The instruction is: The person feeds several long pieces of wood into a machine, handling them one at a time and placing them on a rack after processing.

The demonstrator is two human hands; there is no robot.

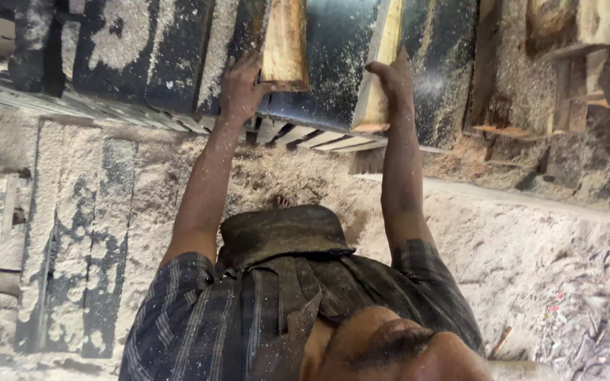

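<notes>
We see dark plaid shirt (248,310), short sleeves ending above elbows, thin pale lines crossing grey-black cloth. Chest pocket flap (284,233) plain dark, flecked. We note sawdust specks all over fabric, collar open at neck. Forearms bare, dusted with sawdust. Left hand (243,86) and right hand (393,79) bare, no gloves, no watch, no rings visible.

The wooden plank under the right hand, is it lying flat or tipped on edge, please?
Tipped on edge: the wooden plank leans on the dark table, right hand steadying it.
</notes>
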